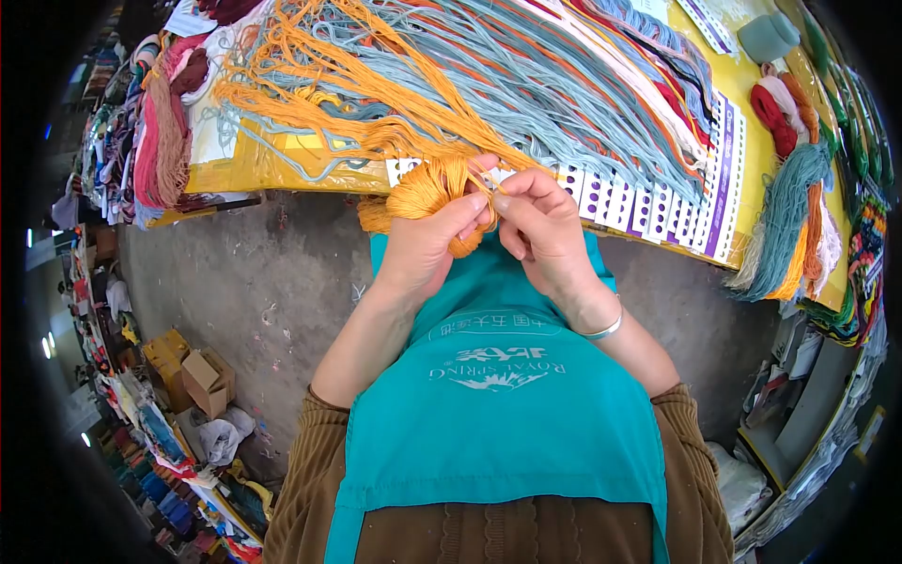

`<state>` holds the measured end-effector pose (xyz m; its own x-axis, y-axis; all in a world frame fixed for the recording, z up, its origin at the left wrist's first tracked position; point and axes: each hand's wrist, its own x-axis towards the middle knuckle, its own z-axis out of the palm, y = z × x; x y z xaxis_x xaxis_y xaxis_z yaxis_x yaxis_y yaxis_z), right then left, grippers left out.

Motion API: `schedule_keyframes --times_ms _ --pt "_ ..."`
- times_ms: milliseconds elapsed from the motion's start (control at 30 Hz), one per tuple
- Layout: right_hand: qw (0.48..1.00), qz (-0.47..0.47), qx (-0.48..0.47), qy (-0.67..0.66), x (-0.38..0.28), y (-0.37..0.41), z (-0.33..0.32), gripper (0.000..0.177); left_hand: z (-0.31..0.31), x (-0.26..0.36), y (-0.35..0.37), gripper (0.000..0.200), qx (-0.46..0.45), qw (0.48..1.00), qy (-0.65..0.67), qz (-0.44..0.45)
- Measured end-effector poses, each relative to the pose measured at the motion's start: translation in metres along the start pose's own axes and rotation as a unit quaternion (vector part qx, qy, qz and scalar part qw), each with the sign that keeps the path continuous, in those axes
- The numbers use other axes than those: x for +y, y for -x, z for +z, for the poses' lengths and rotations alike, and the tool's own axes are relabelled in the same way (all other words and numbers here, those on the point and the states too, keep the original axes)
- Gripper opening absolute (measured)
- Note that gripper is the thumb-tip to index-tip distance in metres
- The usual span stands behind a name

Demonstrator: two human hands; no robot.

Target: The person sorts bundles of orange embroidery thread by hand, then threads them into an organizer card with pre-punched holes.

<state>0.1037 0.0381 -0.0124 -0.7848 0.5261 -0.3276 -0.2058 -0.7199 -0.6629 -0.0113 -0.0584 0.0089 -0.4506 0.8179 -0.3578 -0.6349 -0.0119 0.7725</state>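
Note:
My left hand [427,242] is wrapped round a looped bundle of orange yarn [425,191], its thumb pressed on the strands near the table's front edge. Close beside it on the right, my right hand [543,226] pinches a few orange strands between thumb and fingers, with a bracelet on the wrist. Long orange strands [376,130] run from the table down to the two hands. Blue-grey strands [526,89] lie next to them, with white, red and rust ones. Under their ends are white cards with punched holes [648,211].
Skeins hang over the yellow table's [301,155] left edge [162,141] and right part [789,207]. A grey-green spool [769,38] stands at the back right. Cardboard boxes [207,379] and plastic bags lie on the floor at left; shelves line both sides.

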Motion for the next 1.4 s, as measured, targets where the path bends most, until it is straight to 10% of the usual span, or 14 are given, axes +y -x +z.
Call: schedule_keyframes --times_ms 667,833,1067,1267,1400 --pt "1.0 -0.019 -0.005 -0.004 0.002 0.003 -0.001 0.005 0.003 -0.004 0.002 0.038 0.066 0.997 0.008 0.031" --pt "0.994 0.074 -0.046 -0.07 -0.007 0.003 -0.007 0.009 -0.014 -0.002 0.002 0.04 -0.052 0.998 0.041 0.021" --pt "0.908 -0.095 -0.009 0.407 -0.025 0.02 -0.003 0.005 -0.017 0.02 0.007 0.027 -0.109 0.966 -0.23 -0.04" --pt "0.987 -0.159 -0.011 -0.019 -0.04 0.045 -0.015 0.014 -0.079 0.06 0.019 0.029 -0.193 0.891 0.401 -0.091" --pt "0.959 -0.167 -0.001 -0.227 -0.074 0.071 -0.056 0.022 -0.109 0.114 0.044 0.027 -0.074 0.866 0.49 0.07"
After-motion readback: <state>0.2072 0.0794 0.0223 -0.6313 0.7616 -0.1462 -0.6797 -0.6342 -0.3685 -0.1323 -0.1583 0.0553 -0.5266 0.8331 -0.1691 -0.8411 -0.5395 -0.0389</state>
